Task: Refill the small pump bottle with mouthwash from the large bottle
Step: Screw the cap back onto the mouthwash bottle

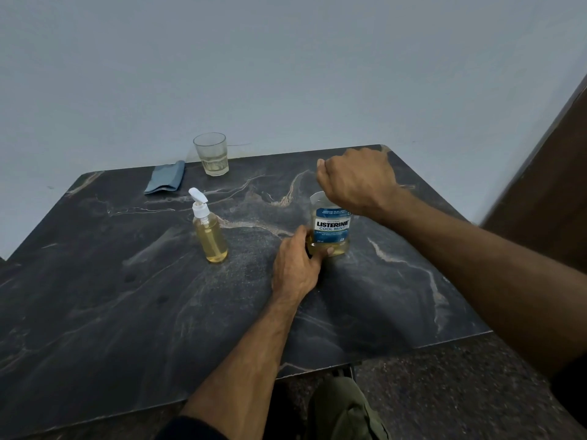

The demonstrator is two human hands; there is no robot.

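Head view, left hand (297, 265) fingers gripping large bottle (330, 231) base, right hand (357, 179) fingers curled over its top.

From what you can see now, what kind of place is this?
Probably a home room, though I cannot be sure: a dark marble-patterned table against a plain wall, with a drinking glass and a folded cloth.

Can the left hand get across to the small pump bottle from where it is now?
Probably yes: nothing stands between the left hand and the pump bottle, but it grips the Listerine bottle and must let go first.
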